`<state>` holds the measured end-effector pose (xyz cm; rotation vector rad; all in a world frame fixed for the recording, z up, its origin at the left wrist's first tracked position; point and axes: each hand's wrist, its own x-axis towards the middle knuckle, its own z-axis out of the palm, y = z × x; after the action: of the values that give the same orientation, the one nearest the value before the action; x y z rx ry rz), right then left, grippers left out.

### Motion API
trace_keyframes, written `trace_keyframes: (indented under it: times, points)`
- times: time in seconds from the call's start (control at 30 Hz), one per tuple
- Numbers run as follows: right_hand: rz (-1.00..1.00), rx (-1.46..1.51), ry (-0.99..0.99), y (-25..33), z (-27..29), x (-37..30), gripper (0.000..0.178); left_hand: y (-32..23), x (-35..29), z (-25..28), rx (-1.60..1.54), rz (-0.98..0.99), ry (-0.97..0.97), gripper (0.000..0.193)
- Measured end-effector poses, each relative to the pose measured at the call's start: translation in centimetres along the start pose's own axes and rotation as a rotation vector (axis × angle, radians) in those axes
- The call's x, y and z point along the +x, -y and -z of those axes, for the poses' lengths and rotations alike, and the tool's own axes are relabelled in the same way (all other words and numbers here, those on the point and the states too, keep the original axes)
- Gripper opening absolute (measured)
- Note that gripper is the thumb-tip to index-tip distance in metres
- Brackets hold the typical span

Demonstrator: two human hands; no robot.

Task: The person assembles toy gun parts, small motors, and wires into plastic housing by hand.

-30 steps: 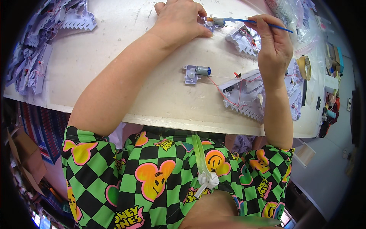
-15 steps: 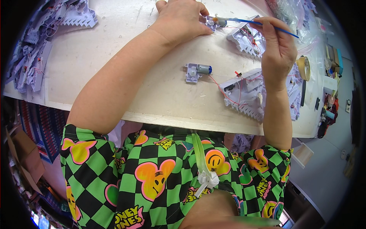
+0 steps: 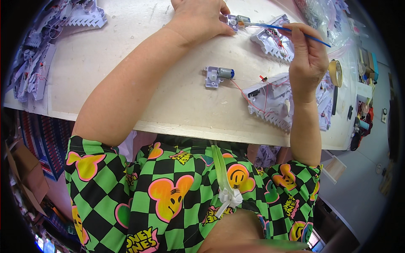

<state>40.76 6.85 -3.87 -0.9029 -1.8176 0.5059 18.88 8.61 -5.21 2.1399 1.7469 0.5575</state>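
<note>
Left hand (image 3: 201, 17): motor unit (image 3: 232, 22) is pinched
Right hand (image 3: 309, 57): blue brush (image 3: 270, 26) is pinched, bristles (image 3: 241, 23) held at motor unit
Tape roll (image 3: 331, 74): placed well right of motor unit

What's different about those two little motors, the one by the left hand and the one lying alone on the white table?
The far motor has the left hand at its bracket; the near motor has no hand on it.

The brush in the right hand points its tip at the far motor; the near motor has no tool by it.

Both are silvery cylinders attached to pale plastic brackets.
</note>
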Motion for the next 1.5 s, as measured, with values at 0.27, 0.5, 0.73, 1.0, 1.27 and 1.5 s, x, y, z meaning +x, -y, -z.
trace_keyframes:
  times: [0.27,0.5,0.73,1.0,1.27,1.5]
  points:
    - [-0.050,0.146,-0.030,0.1,-1.6,-0.5,0.016,1.2,0.2,-0.2,0.020,-0.018,0.007,0.038]
    - [-0.108,0.136,-0.181,-0.4,5.3,0.3,0.019,-1.3,1.7,-1.4,-0.023,-0.039,0.035,0.047]
    - [-0.063,0.020,-0.603,-3.6,23.5,-1.0,0.022,-4.7,3.6,-2.1,0.107,0.023,0.003,0.042]
    - [-0.326,0.046,-0.880,-11.9,39.1,-4.7,0.017,-9.0,3.4,-0.3,0.123,-0.037,-0.133,0.055]
    - [-0.635,-0.019,-0.844,-15.6,41.4,-5.5,0.026,-12.3,4.4,4.3,0.120,-0.210,-0.340,0.035]
    - [-0.820,-0.005,-0.628,-14.3,43.1,-5.7,0.029,-12.3,12.9,9.2,0.292,-0.187,-0.319,0.040]
